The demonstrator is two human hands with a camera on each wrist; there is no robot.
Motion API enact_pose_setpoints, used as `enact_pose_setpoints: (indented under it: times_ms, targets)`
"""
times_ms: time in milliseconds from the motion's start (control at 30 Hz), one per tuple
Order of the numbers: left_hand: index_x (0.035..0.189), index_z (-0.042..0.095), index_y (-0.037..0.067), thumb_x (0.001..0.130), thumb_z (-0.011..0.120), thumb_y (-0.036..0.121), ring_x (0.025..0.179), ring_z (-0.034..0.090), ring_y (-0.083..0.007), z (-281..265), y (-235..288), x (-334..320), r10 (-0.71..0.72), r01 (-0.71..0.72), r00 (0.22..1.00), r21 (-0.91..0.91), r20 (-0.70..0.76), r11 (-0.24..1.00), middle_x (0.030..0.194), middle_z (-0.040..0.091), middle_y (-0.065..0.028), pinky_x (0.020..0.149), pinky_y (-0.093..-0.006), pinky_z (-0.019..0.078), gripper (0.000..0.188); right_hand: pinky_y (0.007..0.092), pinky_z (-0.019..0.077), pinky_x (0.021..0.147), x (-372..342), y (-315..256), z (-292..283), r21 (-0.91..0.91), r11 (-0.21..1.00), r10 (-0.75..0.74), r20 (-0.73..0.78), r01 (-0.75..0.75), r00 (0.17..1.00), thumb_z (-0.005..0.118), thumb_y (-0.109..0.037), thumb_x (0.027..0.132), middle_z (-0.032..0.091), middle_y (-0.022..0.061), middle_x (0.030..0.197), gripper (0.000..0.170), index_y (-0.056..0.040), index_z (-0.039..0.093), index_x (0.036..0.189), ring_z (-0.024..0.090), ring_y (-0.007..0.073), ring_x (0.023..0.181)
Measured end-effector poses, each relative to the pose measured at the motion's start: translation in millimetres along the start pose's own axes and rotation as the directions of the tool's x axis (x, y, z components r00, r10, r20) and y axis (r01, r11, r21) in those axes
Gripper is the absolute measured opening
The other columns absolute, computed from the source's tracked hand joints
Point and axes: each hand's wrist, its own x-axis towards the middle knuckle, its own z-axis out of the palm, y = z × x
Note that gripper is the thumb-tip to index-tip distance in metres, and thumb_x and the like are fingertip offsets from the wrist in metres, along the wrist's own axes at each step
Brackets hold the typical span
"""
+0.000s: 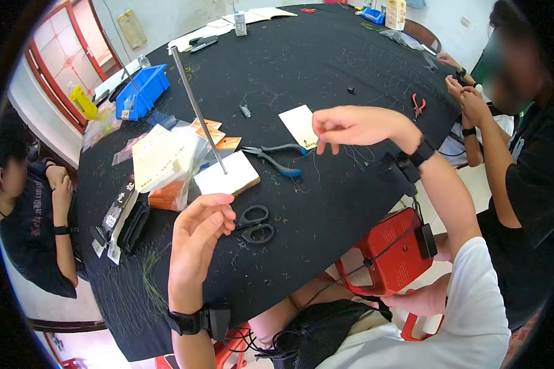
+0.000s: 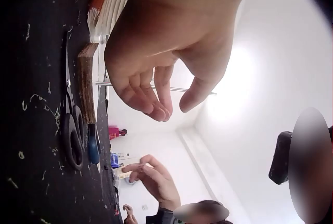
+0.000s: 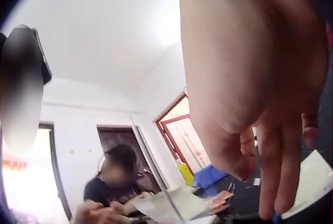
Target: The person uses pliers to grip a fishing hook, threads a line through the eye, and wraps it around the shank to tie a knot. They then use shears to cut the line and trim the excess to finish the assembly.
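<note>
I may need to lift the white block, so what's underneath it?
The white block rests over the black cloth, which shows along its near side. A metal rod rises from its top. Whatever lies directly beneath is covered and can't be seen.

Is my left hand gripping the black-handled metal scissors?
No, the left wrist view shows the scissors lying on the black tablecloth, apart from your left hand.

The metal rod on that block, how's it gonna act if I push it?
The rod looks like stiff metal, so it probably won't bend much. Standing tall on a small block, it may tip if pushed near its top.
</note>
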Motion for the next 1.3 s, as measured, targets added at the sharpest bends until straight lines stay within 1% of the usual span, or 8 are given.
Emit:
enact_pose_setpoints:
  times_ms: [67, 200, 500, 633, 700, 933, 1000, 1300]
  targets:
    - [0.106, 0.056, -0.003, 0.085, 0.056, 0.015, 0.077, 0.050, -0.0111, -1, -1, 0, -0.010, 0.010, 1.000, 0.002, 0.004, 1.000, 0.086, 0.055, -0.0051, 0.068, -0.0225, 0.0407, 0.027, 0.0289, 0.0474, 0.068, 10, 17, 5, -0.117, 0.989, 0.088, -0.019, -0.090, 0.996, 0.043, -0.015, 0.092, 0.065, 0.0092, 0.097, 0.012, -0.0035, 0.045, 0.087, 0.059, 0.0131, 0.075]
    - [0.104, 0.057, -0.003, 0.085, 0.056, 0.014, 0.075, 0.050, -0.0112, 0, -1, 0, -0.015, 0.016, 1.000, 0.013, -0.012, 1.000, 0.083, 0.055, -0.0052, 0.067, -0.0224, 0.0405, 0.026, 0.0283, 0.0455, 0.067, 19, 31, 5, -0.045, 0.992, 0.117, -0.051, -0.119, 0.992, 0.044, -0.015, 0.092, 0.065, 0.0097, 0.100, 0.013, -0.0046, 0.043, 0.084, 0.059, 0.0147, 0.079]
    - [0.104, 0.059, -0.003, 0.085, 0.058, 0.013, 0.076, 0.053, -0.0103, -1, 1, -1, -0.025, 0.025, 0.999, -0.002, 0.031, 1.000, 0.083, 0.058, -0.0052, 0.070, -0.0227, 0.0420, 0.025, 0.0288, 0.0417, 0.062, 25, 38, 8, -0.244, 0.969, 0.014, -0.101, -0.039, 0.995, 0.045, -0.013, 0.090, 0.065, 0.0095, 0.090, 0.011, -0.0047, 0.044, 0.082, 0.059, 0.0143, 0.073]
    - [0.103, 0.059, -0.003, 0.085, 0.058, 0.012, 0.076, 0.053, -0.0101, -1, 0, -1, -0.028, 0.028, 0.999, 0.008, 0.017, 1.000, 0.083, 0.058, -0.0051, 0.070, -0.0227, 0.0422, 0.023, 0.0296, 0.0422, 0.062, 33, 26, 9, -0.290, 0.947, 0.111, -0.104, -0.136, 0.988, 0.046, -0.013, 0.089, 0.065, 0.0090, 0.089, 0.010, -0.0047, 0.044, 0.083, 0.059, 0.0157, 0.072]
    - [0.102, 0.060, -0.003, 0.085, 0.057, 0.011, 0.076, 0.053, -0.0100, -1, -1, -1, -0.032, 0.032, 0.999, 0.012, 0.013, 0.999, 0.083, 0.058, -0.0051, 0.070, -0.0227, 0.0422, 0.022, 0.0302, 0.0428, 0.063, 37, 22, 9, -0.491, 0.858, 0.119, -0.095, -0.151, 0.988, 0.046, -0.014, 0.089, 0.066, 0.0087, 0.092, 0.011, -0.0044, 0.045, 0.085, 0.058, 0.0168, 0.070]
    - [0.101, 0.060, -0.002, 0.086, 0.056, 0.010, 0.075, 0.053, -0.0098, -3, -1, -1, -0.036, 0.036, 0.999, 0.013, -0.006, 0.999, 0.083, 0.059, -0.0049, 0.070, -0.0225, 0.0424, 0.020, 0.0309, 0.0444, 0.065, 30, 13, -4, -0.421, 0.898, 0.106, -0.077, -0.129, 0.991, 0.045, -0.012, 0.088, 0.067, 0.0079, 0.096, 0.010, -0.0033, 0.047, 0.089, 0.057, 0.0167, 0.070]
    - [0.101, 0.060, -0.002, 0.086, 0.056, 0.010, 0.075, 0.053, -0.0098, -4, -1, -1, -0.037, 0.037, 0.999, 0.011, -0.008, 0.999, 0.082, 0.059, -0.0048, 0.069, -0.0225, 0.0424, 0.020, 0.0312, 0.0440, 0.065, 27, 13, -8, -0.293, 0.946, 0.106, -0.134, -0.142, 0.985, 0.045, -0.012, 0.087, 0.066, 0.0069, 0.098, 0.010, -0.0037, 0.048, 0.091, 0.057, 0.0153, 0.071]
    - [0.099, 0.061, -0.002, 0.085, 0.057, 0.010, 0.076, 0.053, -0.0098, -5, -3, -1, -0.040, 0.040, 0.999, 0.012, -0.006, 0.999, 0.085, 0.060, -0.0055, 0.069, -0.0228, 0.0427, 0.019, 0.0313, 0.0411, 0.061, 26, 22, -1, -0.379, 0.915, 0.107, -0.105, -0.139, 0.989, 0.045, -0.013, 0.086, 0.066, 0.0059, 0.100, 0.010, -0.0048, 0.050, 0.091, 0.051, 0.0150, 0.065]
